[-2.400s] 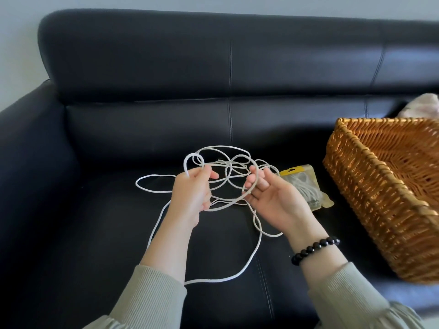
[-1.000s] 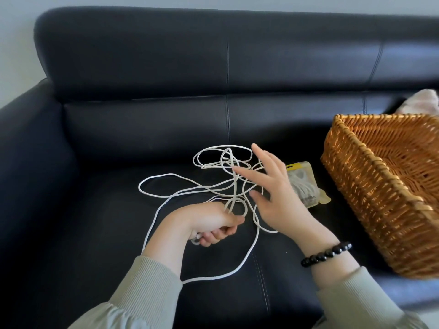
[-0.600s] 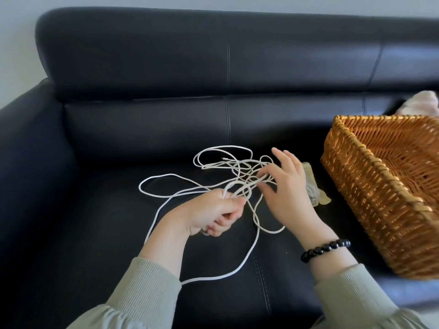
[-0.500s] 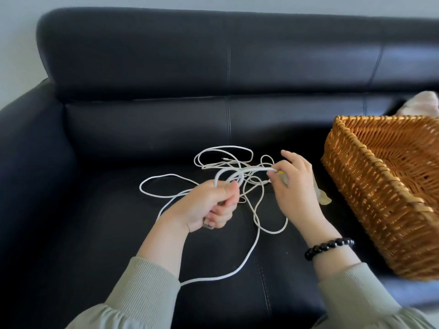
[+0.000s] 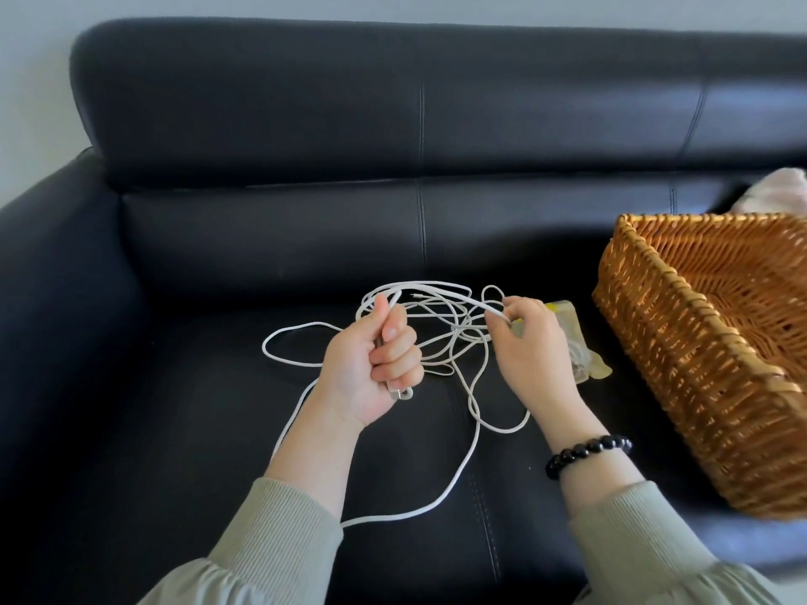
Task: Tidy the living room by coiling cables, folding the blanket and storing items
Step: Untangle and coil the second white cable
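A long white cable [image 5: 454,482] lies in loose tangled loops on the black sofa seat [image 5: 174,430]. My left hand [image 5: 371,364] is a fist around one end of it, with the metal plug poking out below the fingers. My right hand [image 5: 530,347] pinches a strand of the same cable a short way to the right, and the length between both hands arches up. Under my right hand lies a clear packet with a yellow top [image 5: 576,342] holding another white cable.
A wicker basket [image 5: 681,355] stands on the seat at the right, close to my right hand. A pale pink cloth [image 5: 781,196] shows behind it. The sofa's armrest [image 5: 48,277] rises at the left, the backrest behind the cable.
My left hand has lifted and turned upright with the cable end. My right hand has slid along the strand to the right, drawing it into an arch between both hands.
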Demonstrator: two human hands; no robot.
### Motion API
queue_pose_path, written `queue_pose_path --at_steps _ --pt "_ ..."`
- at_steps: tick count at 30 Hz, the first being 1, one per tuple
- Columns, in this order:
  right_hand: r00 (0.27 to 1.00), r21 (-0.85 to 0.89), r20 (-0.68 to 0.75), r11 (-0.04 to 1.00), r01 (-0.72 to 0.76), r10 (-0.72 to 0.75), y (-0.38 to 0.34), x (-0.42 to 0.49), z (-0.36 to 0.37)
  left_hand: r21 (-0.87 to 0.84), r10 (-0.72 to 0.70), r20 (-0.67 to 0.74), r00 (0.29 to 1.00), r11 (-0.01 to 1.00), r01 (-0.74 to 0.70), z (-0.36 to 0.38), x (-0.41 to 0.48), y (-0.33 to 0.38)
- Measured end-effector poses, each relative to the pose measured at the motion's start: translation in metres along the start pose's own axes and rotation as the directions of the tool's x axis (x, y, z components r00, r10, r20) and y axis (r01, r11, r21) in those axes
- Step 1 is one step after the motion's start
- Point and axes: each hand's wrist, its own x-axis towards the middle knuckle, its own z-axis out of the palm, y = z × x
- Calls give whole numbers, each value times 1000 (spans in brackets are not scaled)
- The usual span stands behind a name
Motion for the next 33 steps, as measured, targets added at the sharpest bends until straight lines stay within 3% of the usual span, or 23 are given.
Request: queue_pose_path --at_steps 4,7,11,14,18,23,33 --pt "972 275 -55 939 -206 229 -5 2 -3 41 1 -113 994 999 4 3 4 -7" --pt "952 475 23 834 -279 305 -9 4 -2 88 22 -224 974 996 -2 3 7 -9" --pt "964 798 247 543 -260 97 -11 7 -5 68 31 -299 954 998 -11 -2 8 -6" --pt "954 866 294 408 -291 56 -13 5 -9 110 35 -289 957 994 -3 0 7 -6" --pt "948 749 306 594 -293 81 -14 -5 -3 302 80 -267 961 953 5 4 8 -11" --pt "951 440 308 887 -139 -3 -20 -16 -1 285 57 -225 973 958 10 3 8 -9" --pt "866 236 480 971 24 -138 -28 -26 -3 421 105 -197 975 907 -13 4 6 -6"
